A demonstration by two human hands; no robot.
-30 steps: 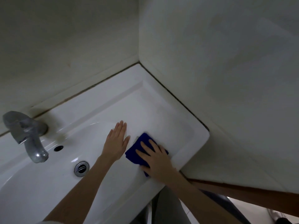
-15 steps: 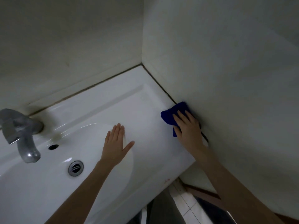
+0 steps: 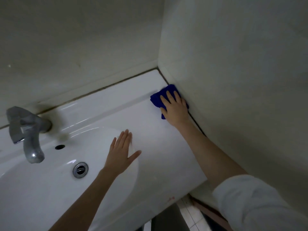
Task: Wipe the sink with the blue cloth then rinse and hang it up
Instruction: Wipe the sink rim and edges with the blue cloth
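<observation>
- Where the flat ledge of the white sink (image 3: pixel 166 147) meets the side wall (image 3: pixel 233 80), near the back corner, the blue cloth (image 3: pixel 157 98) lies bunched under the right hand (image 3: pixel 175 108).
- That hand presses down on the cloth with its fingers straight and laid flat, not curled round it; the cloth's far edge touches the wall.
- The left hand (image 3: pixel 121 157) is spread flat at the right rim of the basin, thumb out, holding nothing; it is blurred, and I cannot tell whether it touches the porcelain.
- A grey tap (image 3: pixel 28 135) stands at the left, over the overflow hole (image 3: pixel 60 147) and the metal drain (image 3: pixel 80 170).
- A pale sleeve (image 3: pixel 258 202) covers the right upper arm.
</observation>
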